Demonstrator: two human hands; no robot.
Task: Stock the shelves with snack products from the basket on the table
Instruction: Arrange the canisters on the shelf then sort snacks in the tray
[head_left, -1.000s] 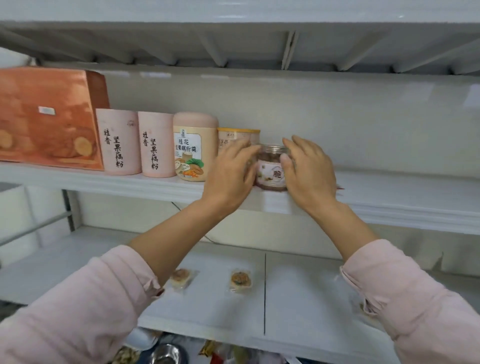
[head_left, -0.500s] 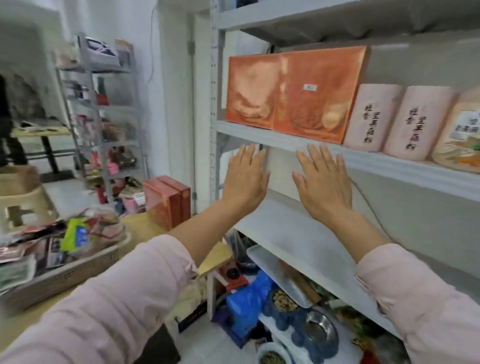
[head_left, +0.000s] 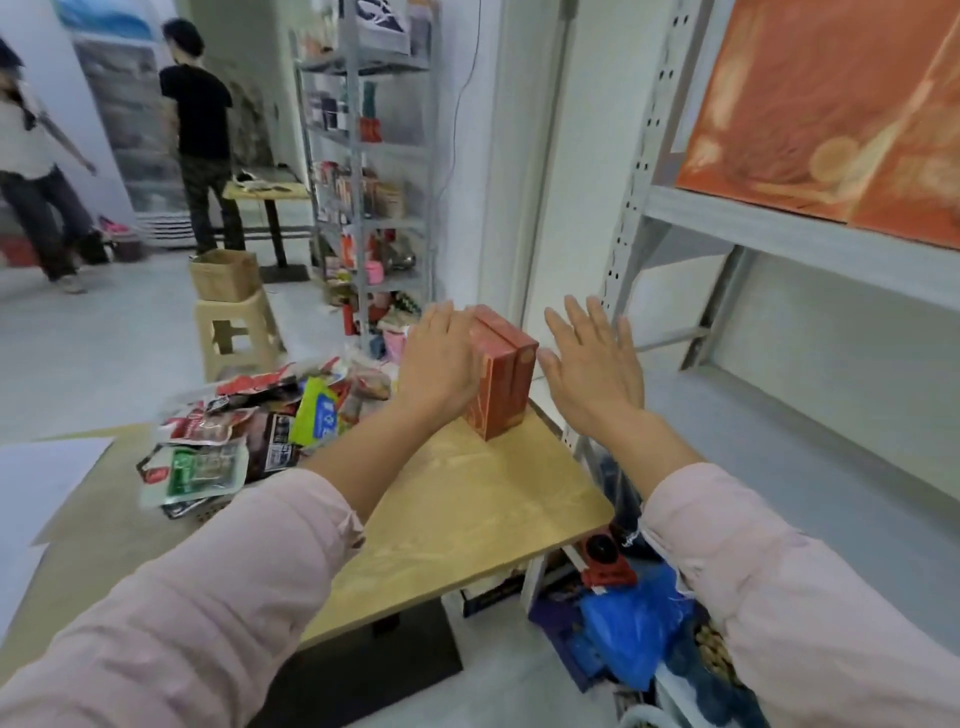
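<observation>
A pale woven basket (head_left: 201, 512) at the left of the light wooden tabletop (head_left: 467, 493) is heaped with glossy snack packets (head_left: 249, 431) in red, green and dark wrappers, some spilling over its rim. Two tall red cardboard boxes (head_left: 506, 379) are stood side by side near the tabletop's far right edge, close to the grey metal shelving (head_left: 769, 226). Bare tabletop is left in front of them. The left hand (head_left: 441, 358) is laid against the boxes' left face, fingers straight. The right hand (head_left: 597, 364) is held wide open just beside their right face; contact cannot be told.
</observation>
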